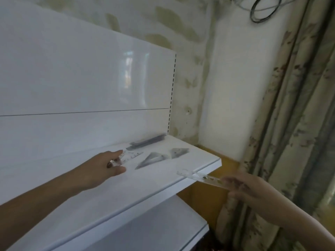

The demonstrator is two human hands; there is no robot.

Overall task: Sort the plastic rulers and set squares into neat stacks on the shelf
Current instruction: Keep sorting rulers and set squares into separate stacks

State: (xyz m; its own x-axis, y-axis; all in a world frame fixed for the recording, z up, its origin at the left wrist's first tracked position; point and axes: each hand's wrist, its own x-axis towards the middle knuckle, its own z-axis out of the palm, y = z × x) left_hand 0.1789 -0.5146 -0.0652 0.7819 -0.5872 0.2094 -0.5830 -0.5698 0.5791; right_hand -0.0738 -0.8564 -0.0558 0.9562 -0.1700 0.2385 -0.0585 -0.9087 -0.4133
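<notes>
Clear plastic rulers are in both hands. The left hand [107, 164] pinches one ruler [129, 156] between thumb and fingers at its near end, the rest lying flat on the white shelf [208, 166]. The right hand [239, 185] curls its fingers round the end of a second ruler [198, 176], which pokes out over the shelf's front edge, off the surface. Beyond the left hand's ruler, a dark stack of rulers [146, 141] lies against the back panel, and to its right two piles of set squares [154, 158] [179, 152] sit apart from each other. These rulers look thin, light and springy, slick against the glossy shelf, so they would likely skid if pushed. A pinch near one end, as now, probably serves, with the edges squared up against the stack on landing.
</notes>
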